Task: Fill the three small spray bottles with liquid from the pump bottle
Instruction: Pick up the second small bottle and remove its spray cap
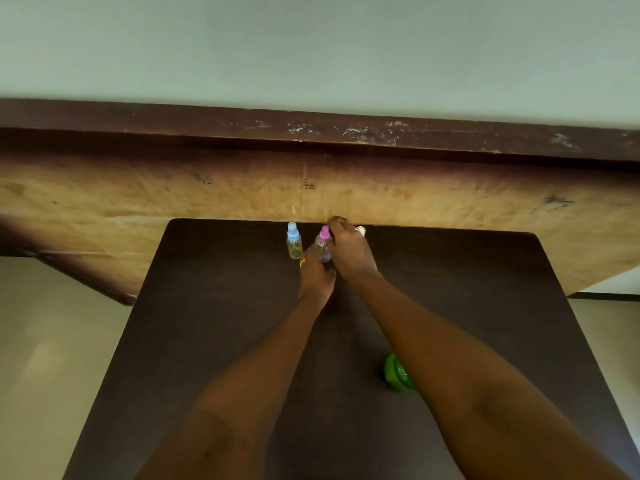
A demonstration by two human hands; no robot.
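Occlusion is worst at the far edge of the table [214, 341], where both hands meet. White cap [361, 231] of one small bottle peeks out behind the right hand [348, 252]; its body is fully hidden. Green object [396, 372] sits nearer the person on the table's right side, half covered by the right forearm, so its shape and top cannot be made out. Pink-capped spray bottle [324, 244] stands upright between the hands, its clear body partly covered by them; the liquid level is unreadable. Blue-capped spray bottle [293, 241] stands upright just left of it, apart from both hands, with yellowish liquid inside.

Both arms reach straight forward, bare and extended. Left hand [315, 277], with a ring on one finger, holds the pink-capped bottle low on its body, fingers wrapped around it. Right hand is back-up, just right of the pink cap, fingers curled over and down past it; whether they grip the cap cannot be told.
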